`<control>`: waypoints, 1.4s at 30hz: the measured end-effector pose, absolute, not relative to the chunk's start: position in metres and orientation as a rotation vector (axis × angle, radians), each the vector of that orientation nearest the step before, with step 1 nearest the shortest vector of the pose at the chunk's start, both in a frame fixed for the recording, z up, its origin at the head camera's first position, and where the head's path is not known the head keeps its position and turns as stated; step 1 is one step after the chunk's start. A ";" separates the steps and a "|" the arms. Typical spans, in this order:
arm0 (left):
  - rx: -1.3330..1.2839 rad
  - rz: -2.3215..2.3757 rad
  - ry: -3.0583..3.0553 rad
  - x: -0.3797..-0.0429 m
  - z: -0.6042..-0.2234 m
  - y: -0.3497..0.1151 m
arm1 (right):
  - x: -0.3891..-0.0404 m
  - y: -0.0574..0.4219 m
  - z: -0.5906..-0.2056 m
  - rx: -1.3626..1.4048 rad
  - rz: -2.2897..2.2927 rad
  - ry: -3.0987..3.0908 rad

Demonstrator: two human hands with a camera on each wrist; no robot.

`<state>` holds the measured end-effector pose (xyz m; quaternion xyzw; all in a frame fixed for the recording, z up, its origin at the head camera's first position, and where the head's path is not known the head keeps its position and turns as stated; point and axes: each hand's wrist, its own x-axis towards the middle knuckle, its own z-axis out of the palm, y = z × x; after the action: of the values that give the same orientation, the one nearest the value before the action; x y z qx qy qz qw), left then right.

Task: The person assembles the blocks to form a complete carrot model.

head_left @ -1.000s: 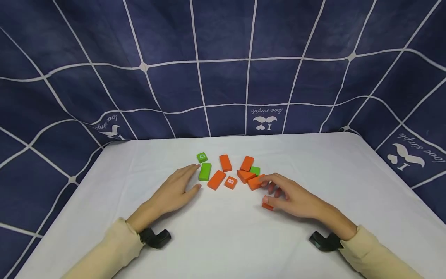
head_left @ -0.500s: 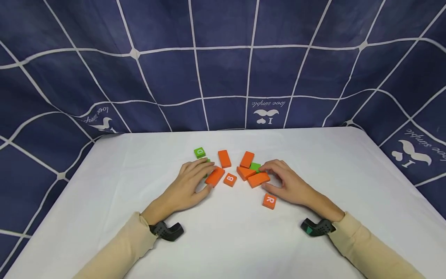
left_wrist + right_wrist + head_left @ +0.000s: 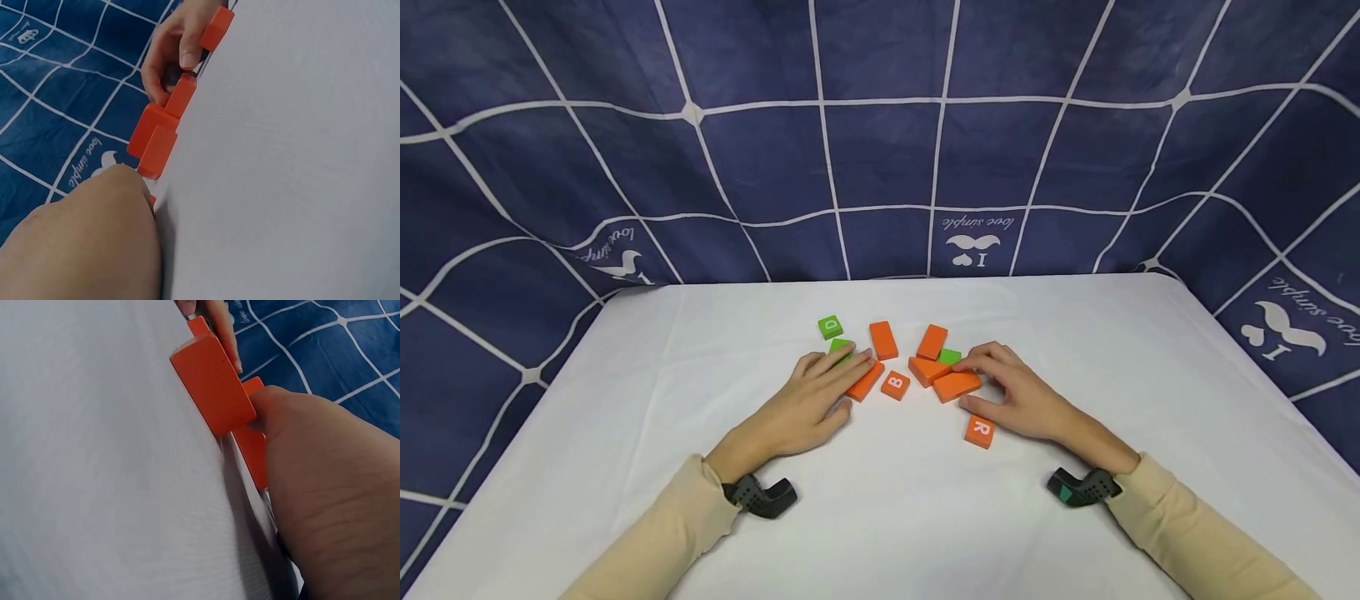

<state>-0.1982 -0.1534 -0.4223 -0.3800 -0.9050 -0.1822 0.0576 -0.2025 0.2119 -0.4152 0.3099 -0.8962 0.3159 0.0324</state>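
Note:
My left hand (image 3: 801, 408) lies with fairly straight fingers across a green block (image 3: 841, 347) and an orange block (image 3: 866, 382), partly covering both. My right hand (image 3: 1018, 396) has bent fingers around an orange block (image 3: 957, 386); index finger and thumb lie at opposite sides, and a firm grip is not visible. Just below its thumb sits an orange block marked R (image 3: 979, 431). Between the hands is an orange block marked B (image 3: 895, 384). In the left wrist view, the right hand (image 3: 178, 50) appears behind orange blocks (image 3: 158, 151). The right wrist view has a large orange block (image 3: 212, 381) beside the thumb.
Farther back are a green block marked D (image 3: 830, 327) and two upright-lying orange blocks (image 3: 883, 340). A wedge-like orange block (image 3: 928, 370) and a green block (image 3: 950, 357) cluster near the right hand. White cloth (image 3: 880, 500) covers the table; a blue curtain (image 3: 880, 167) hangs behind.
My left hand has moved right and forward onto the green and orange blocks. My right hand has left the R block and come around the orange block beside the cluster. The camera view shifted.

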 end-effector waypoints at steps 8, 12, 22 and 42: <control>-1.109 -0.554 -2.649 -0.198 -0.417 -0.158 | -0.196 0.197 -0.409 0.712 0.829 -2.775; -1.033 -0.502 -2.553 -0.196 -0.415 -0.156 | -0.188 0.182 -0.404 0.484 0.676 -2.870; -0.988 -0.482 -2.558 -0.190 -0.410 -0.149 | -0.187 0.174 -0.405 0.421 0.690 -2.858; -0.805 -1.082 -2.638 -0.177 -0.418 -0.144 | -0.186 0.182 -0.416 0.527 0.783 -2.780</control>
<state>-0.1770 -0.1436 -0.4177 -0.2707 -0.8869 -0.3636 0.0892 -0.1858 0.1822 -0.4163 0.1785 -0.9419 0.2654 0.1027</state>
